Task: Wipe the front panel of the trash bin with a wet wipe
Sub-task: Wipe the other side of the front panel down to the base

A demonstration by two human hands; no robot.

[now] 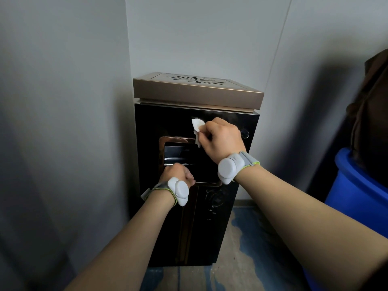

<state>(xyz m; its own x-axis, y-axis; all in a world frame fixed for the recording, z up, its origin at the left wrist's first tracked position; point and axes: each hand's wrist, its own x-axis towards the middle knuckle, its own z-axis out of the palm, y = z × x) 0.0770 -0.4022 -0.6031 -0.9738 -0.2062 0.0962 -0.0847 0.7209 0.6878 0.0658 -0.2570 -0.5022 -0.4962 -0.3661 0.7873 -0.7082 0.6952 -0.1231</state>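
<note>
The right hand (222,139) pinches a crumpled white wet wipe (197,128) against the glossy black front panel (163,122) of the boxy trash bin (210,227), just under its brushed bronze lid (197,95). The left hand (178,172), fingers curled, grips the opening's metallic frame (161,141). No writing is legible.

Grey corner walls (63,101), mottled floor (241,259), blue barrel (357,196) right

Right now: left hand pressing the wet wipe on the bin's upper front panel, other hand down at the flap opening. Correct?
Not quite. The head view shows the right hand pinching the wet wipe against the upper front panel, not the left. The left hand is the one down at the flap opening, fingers curled at its lower edge.
</note>
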